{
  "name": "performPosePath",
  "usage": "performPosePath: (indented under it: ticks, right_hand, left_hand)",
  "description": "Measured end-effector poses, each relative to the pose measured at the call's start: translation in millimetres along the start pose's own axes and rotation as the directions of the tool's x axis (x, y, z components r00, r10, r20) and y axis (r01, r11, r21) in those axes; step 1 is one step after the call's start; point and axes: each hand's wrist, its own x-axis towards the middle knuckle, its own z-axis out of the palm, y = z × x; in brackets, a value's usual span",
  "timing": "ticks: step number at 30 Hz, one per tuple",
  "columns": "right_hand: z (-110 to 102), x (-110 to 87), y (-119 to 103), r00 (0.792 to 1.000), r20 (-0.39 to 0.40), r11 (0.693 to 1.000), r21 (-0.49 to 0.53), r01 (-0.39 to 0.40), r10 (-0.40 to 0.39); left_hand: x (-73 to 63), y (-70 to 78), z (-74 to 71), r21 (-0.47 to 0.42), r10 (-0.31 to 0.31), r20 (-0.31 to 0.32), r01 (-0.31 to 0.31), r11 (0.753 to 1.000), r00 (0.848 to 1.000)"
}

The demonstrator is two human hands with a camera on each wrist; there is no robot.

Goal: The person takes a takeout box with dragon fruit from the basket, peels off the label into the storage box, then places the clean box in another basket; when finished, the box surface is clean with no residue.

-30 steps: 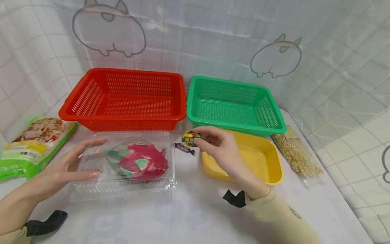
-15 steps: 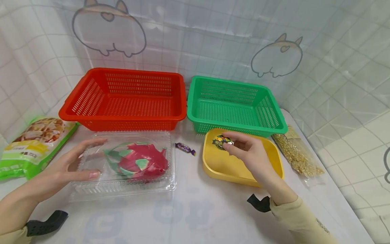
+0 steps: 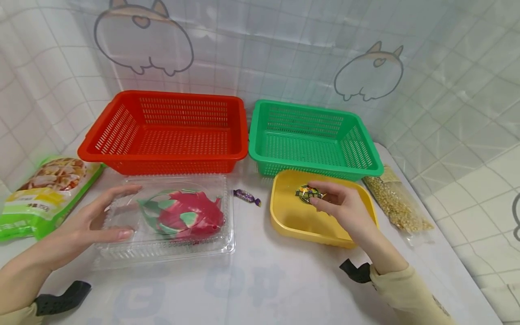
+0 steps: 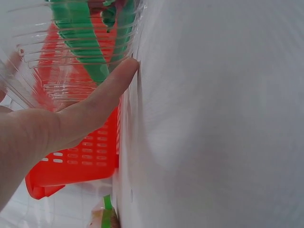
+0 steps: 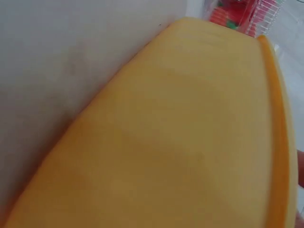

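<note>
My right hand (image 3: pixel 345 205) pinches a round fruit label (image 3: pixel 307 194) with a dark band, above the yellow plastic basin (image 3: pixel 284 225). In the right wrist view the basin's outer wall (image 5: pixel 180 128) fills most of the picture and hides most of the hand. My left hand (image 3: pixel 87 225) rests at the left end of a clear plastic box (image 3: pixel 227 216), thumb and fingers spread apart. Inside the box lies a pink dragon fruit (image 3: pixel 195 214) with green scales. The left wrist view shows the straight thumb (image 4: pixel 102 97) along the ribbed wall.
A red basket (image 3: pixel 162 158) and a green basket (image 3: pixel 317 169) stand at the back. A purple-wrapped candy (image 3: pixel 247 197) lies between box and basin. A green food packet (image 3: pixel 48 194) lies far left, a bag of yellow kernels (image 3: pixel 398 201) far right.
My right hand has carried the label rightward from beside the candy to above the yellow basin, slowing lately. The candy stays in place, and my left hand has not visibly moved.
</note>
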Motion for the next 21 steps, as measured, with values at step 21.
performPosePath:
  ticks: [21]
  right_hand:
    - [0.3,17.7,28.5,0.996,0.085,0.991,-0.129,-0.018,0.029]
  left_hand:
    - [0.6,-1.1,0.3,0.006,0.002,-0.003,-0.002,1.000,1.000]
